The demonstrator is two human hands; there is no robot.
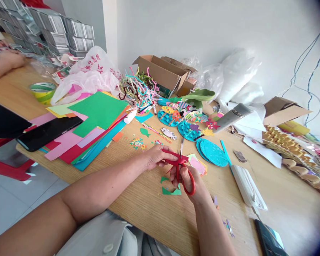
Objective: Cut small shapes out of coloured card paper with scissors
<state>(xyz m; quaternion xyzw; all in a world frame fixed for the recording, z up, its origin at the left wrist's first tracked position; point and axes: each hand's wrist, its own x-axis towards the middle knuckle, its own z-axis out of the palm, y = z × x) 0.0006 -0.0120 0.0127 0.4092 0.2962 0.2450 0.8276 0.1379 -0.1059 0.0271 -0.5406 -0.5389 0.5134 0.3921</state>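
Observation:
My left hand (pixel 160 157) pinches a strip of red paper (pixel 185 159) above the table. Fingers of my right hand (pixel 190 183) are through the handles of red-handled scissors (pixel 191 182), whose blades point away from me and meet the paper. Below the hands lie green paper offcuts (pixel 172 191). Pink and yellow paper pieces (pixel 198 164) rest just right of the scissors. Beyond my left hand are a small green paper fish (pixel 144 132), a white patterned fish cutout (pixel 168 133) and a scatter of confetti bits (pixel 138 143).
Coloured paper sheets (pixel 98 110) and a black phone (pixel 50 132) lie at left. Blue discs with paper fish (pixel 173 115), pipe cleaners (pixel 140 87), a cardboard box (pixel 162 73) and a metal flask (pixel 233 117) stand farther back. A white power bank (pixel 248 186) sits right. Another person's hand (pixel 13 58) shows far left.

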